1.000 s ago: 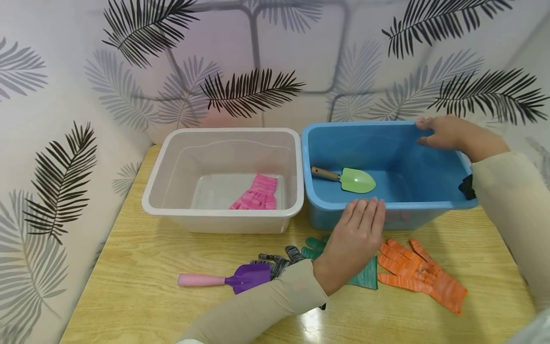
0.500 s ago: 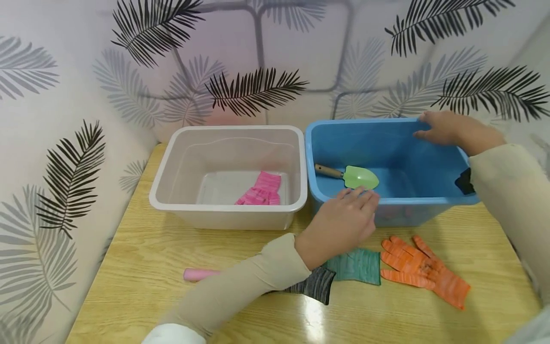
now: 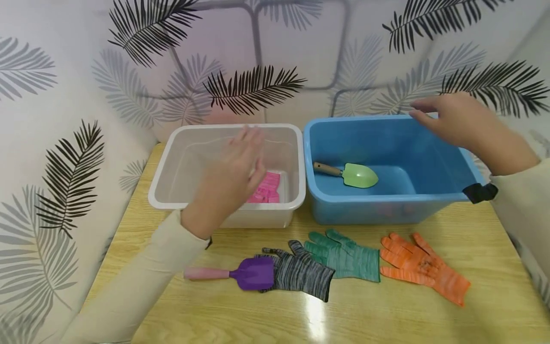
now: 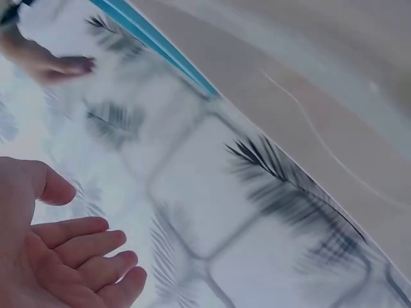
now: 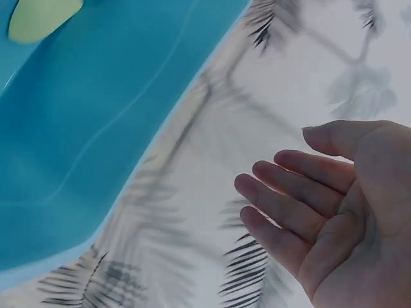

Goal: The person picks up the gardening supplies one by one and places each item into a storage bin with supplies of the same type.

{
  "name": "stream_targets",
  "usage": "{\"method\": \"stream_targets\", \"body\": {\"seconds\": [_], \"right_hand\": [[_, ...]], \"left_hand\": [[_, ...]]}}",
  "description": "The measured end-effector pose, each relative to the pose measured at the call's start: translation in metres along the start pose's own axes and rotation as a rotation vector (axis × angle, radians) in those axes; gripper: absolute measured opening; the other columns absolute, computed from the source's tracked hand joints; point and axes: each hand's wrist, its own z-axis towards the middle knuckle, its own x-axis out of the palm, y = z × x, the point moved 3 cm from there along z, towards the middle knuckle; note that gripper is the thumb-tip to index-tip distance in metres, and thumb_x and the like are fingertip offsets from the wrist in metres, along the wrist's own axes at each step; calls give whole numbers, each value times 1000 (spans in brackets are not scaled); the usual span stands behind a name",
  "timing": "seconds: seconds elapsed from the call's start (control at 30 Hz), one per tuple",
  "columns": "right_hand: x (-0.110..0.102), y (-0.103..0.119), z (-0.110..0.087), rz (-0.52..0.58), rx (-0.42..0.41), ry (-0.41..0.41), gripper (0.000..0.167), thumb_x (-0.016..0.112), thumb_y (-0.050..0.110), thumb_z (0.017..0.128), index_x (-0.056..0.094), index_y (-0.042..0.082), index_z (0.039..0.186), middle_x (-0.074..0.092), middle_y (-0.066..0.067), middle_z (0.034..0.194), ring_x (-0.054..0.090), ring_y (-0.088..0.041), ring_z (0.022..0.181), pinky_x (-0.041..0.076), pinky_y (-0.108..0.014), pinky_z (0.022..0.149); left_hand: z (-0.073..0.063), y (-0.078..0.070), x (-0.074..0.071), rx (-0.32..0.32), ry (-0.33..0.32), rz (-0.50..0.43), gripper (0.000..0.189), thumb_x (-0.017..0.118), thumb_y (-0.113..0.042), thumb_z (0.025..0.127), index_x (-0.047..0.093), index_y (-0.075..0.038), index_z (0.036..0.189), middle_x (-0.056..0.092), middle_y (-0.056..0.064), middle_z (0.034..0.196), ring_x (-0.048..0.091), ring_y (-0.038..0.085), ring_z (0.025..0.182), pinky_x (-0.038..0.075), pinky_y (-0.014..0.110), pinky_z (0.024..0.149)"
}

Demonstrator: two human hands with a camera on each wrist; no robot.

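Note:
My left hand (image 3: 234,177), blurred by motion, is raised over the whitish plastic tub (image 3: 156,191) with its fingers relaxed and nothing in them. Part of a pink glove (image 3: 269,187) shows behind it on the tub's floor. Above the back right corner of the blue tub (image 3: 365,210), my right hand (image 3: 466,126) hovers with loose fingers, also holding nothing. A light green hand trowel (image 3: 360,176) with a wooden handle lies in the blue tub. The left wrist view shows the left palm (image 4: 70,256) with bent, separate fingers; in the right wrist view the right fingers (image 5: 289,199) extend loosely.
On the wooden table in front of the tubs lie a purple shovel (image 3: 255,274) with a pink handle, a grey-black glove (image 3: 302,272), a green glove (image 3: 350,258) and an orange glove (image 3: 427,270). The shovel's blade overlaps the grey-black glove. A leaf-patterned wall covering (image 3: 296,57) rises behind the tubs.
My left hand has left the blue tub's front rim and moved left over the whitish tub. The right hand has lifted off the blue tub's back rim. The gloves and trowel have stayed put.

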Motion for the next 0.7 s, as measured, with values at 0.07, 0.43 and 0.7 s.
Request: {"method": "stream_targets", "body": {"seconds": [0.07,0.43,0.7], "right_hand": [[-2,15,-9,-1,-70,-56,51,40,35,98,48,0,134,53,-29,123,54,-46,102,40,-61,87],[18,92,-57,42,-417,-433,30,60,11,87,65,3,114,68,-16,103,61,-24,57,42,-37,45],[53,146,-76,152,-708,-566,38,41,26,97,68,1,107,68,-12,106,68,-27,80,52,-37,50]], "left_hand": [[-6,22,-9,-58,-21,35,46,49,-14,90,47,6,132,49,21,133,42,32,126,37,43,101],[-45,145,-18,-476,281,66,61,40,-28,97,26,13,140,27,31,143,19,40,136,18,49,109],[-74,198,2,-670,464,-85,70,29,-40,98,11,10,144,13,31,148,8,42,137,14,57,107]]}}
